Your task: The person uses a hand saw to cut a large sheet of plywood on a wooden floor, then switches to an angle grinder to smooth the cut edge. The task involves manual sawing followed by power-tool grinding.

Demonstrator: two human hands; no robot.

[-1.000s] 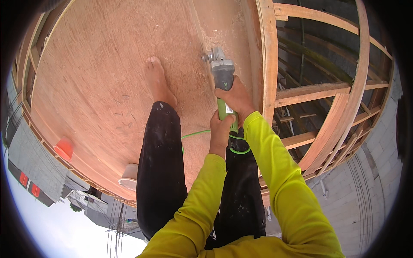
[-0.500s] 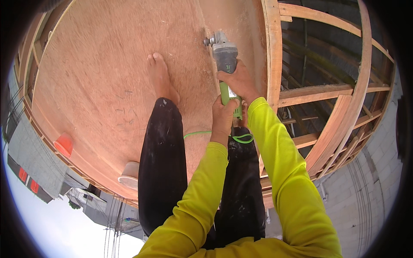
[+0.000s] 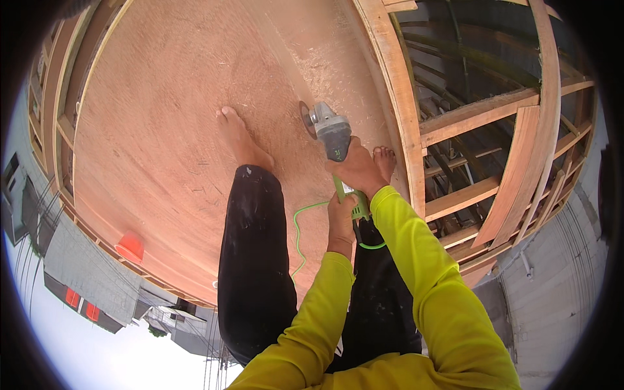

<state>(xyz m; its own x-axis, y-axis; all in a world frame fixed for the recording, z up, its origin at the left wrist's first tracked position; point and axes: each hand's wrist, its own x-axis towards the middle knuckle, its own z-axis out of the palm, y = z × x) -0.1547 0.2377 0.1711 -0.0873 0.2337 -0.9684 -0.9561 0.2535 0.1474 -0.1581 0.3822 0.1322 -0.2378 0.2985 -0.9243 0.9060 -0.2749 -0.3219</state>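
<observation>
Both hands (image 3: 357, 168) are clamped around a green grinder (image 3: 336, 138) near the frame's centre; its disc (image 3: 307, 120) perhaps touches the plywood (image 3: 162, 110).

Plywd floor (image 3: 162, 130) carries sawdust (image 3: 333, 73), red bkt (image 3: 130, 248) & grn cord (image 3: 298, 238).

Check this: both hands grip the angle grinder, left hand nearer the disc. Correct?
Not quite: in the head view, the right hand is nearer the disc, with the left hand farther back. Both do grip the angle grinder.
</observation>
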